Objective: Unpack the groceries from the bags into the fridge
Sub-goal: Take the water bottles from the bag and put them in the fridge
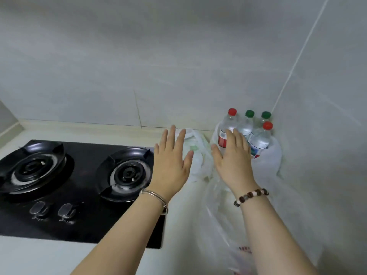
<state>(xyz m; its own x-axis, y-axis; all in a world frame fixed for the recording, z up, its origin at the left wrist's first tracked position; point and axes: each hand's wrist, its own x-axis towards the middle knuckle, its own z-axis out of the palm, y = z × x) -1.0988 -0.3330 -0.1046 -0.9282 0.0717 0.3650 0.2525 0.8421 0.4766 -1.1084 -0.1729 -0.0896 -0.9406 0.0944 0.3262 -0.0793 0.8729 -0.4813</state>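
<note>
Closest to me, a crumpled clear plastic bag (218, 225) lies on the pale countertop (178, 221) under the right forearm.

At the far left is a black glass two-burner gas hob (79, 221) with two silver knobs (39, 209) along its front edge. The left hand (170, 165), with a thin silver bangle (155, 197) at the wrist, hangs over the hob's right edge. Its fingers are straight and spread, and it grips nothing. Just past its fingertips sits a white plastic bag (195, 155), between the two hands.

The right hand (234, 157), with a brown and white bead bracelet (251, 196), is also flat with straight fingers. It is in front of the red-labelled bottle, but I cannot tell whether it touches it.

Four clear plastic water bottles stand upright, caps up, in the wall corner, with another white bag (272, 155) around their bases. They are a red-capped bottle with a red label (228, 124), two green-capped bottles (247, 124) behind it, and a red-capped bottle with a blue and white label (262, 139) in front at the right. The print on every label is too blurred to read.
</note>
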